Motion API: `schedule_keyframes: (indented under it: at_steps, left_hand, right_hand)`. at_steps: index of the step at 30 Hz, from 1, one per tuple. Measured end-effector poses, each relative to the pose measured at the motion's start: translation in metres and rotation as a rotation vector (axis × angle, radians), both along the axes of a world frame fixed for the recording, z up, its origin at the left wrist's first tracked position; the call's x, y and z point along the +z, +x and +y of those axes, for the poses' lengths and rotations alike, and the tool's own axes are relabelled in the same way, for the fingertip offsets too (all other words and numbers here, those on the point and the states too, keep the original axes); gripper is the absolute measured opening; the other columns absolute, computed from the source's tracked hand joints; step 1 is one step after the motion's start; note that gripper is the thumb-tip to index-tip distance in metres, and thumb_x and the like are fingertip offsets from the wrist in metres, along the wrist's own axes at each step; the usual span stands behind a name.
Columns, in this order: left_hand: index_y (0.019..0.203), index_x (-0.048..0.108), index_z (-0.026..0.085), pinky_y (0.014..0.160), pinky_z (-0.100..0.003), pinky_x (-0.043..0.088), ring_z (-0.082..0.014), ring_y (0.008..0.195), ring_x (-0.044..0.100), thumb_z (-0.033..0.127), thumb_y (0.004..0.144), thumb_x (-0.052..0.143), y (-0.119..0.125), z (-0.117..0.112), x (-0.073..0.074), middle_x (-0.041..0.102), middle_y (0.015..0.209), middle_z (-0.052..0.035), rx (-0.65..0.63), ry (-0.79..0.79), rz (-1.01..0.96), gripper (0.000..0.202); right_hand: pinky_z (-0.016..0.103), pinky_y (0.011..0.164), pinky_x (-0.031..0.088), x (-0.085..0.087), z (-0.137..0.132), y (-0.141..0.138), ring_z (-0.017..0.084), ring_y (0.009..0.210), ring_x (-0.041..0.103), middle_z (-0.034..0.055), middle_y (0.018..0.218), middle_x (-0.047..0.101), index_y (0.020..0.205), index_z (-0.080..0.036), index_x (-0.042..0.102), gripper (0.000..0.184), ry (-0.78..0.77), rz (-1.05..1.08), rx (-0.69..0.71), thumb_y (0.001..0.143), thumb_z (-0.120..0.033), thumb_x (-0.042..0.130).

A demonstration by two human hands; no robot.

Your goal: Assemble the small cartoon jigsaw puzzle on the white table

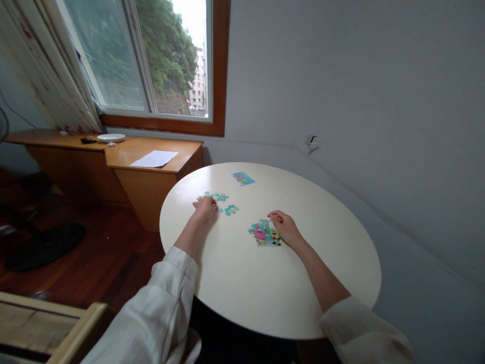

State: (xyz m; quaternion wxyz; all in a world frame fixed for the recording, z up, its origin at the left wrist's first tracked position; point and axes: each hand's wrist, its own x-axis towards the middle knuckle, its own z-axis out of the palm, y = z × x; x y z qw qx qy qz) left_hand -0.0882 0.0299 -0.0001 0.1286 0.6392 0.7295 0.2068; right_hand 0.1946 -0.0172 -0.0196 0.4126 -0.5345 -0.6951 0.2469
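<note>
A partly built colourful jigsaw puzzle (264, 233) lies near the middle of a round cream table (265, 293). My right hand (285, 227) rests at the puzzle's right edge, fingers curled and pinched at its top corner. My left hand (205, 207) lies on the table among several loose teal puzzle pieces (222, 197), fingers curled down over them. What either hand holds is too small to make out. A small picture card (243, 178) lies at the far side of the table.
A wooden desk (151, 172) stands beyond the table under a window, with a sheet of paper (154, 158) and a white plate (110, 137) on it. A grey wall runs along the right. A wooden chair edge (71, 328) is at lower left.
</note>
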Motion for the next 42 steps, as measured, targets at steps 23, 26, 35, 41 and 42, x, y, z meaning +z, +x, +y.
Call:
schedule_keyframes:
  at_steps: [23,26,35,41,42]
  left_hand:
    - [0.063,0.063,0.015,0.060,-0.025,0.042,-0.0143,0.059,0.055,0.019,0.065,0.058,0.014,0.000,0.000,0.062,0.059,-0.0013,-0.225,0.230,-0.490,0.007]
    - [0.064,0.062,0.013,0.055,-0.024,0.043,-0.0125,0.054,0.055,0.024,0.067,0.058,0.020,0.000,-0.002,0.060,0.055,-0.0009,-0.259,0.200,-0.645,0.011]
    - [0.062,0.056,0.011,0.062,-0.027,0.049,-0.0132,0.057,0.062,0.025,0.066,0.066,0.026,-0.003,-0.002,0.061,0.055,-0.0023,-0.293,0.105,-0.972,0.018]
    - [0.061,0.054,0.011,0.064,-0.027,0.050,-0.0129,0.059,0.062,0.024,0.064,0.071,0.031,-0.005,-0.002,0.060,0.056,-0.0017,-0.280,0.064,-1.033,0.021]
    - [0.060,0.053,0.011,0.063,-0.026,0.049,-0.0124,0.058,0.062,0.023,0.064,0.071,0.032,-0.005,-0.002,0.060,0.055,-0.0017,-0.274,0.059,-1.032,0.021]
  right_hand:
    - [0.024,0.045,0.023,-0.002,0.001,0.001,0.010,0.044,0.033,-0.0039,0.052,0.046,0.079,-0.018,0.058,0.028,-0.010,-0.001,0.003,0.078,-0.040,0.042]
    - [0.024,0.044,0.023,-0.002,0.001,0.002,0.010,0.044,0.032,-0.0043,0.052,0.045,0.080,-0.017,0.058,0.028,-0.012,0.000,0.005,0.078,-0.040,0.042]
    - [0.024,0.045,0.024,-0.001,0.001,0.002,0.010,0.045,0.034,-0.0030,0.054,0.049,0.078,-0.017,0.059,0.029,0.000,-0.023,0.002,0.078,-0.040,0.042]
    - [0.024,0.046,0.026,0.001,-0.001,0.001,0.010,0.047,0.038,-0.0011,0.057,0.053,0.078,-0.017,0.059,0.028,0.007,-0.008,-0.001,0.077,-0.039,0.042]
    - [0.024,0.046,0.026,0.001,-0.001,0.000,0.010,0.047,0.038,-0.0012,0.057,0.053,0.078,-0.017,0.059,0.028,0.004,-0.007,-0.002,0.077,-0.039,0.042]
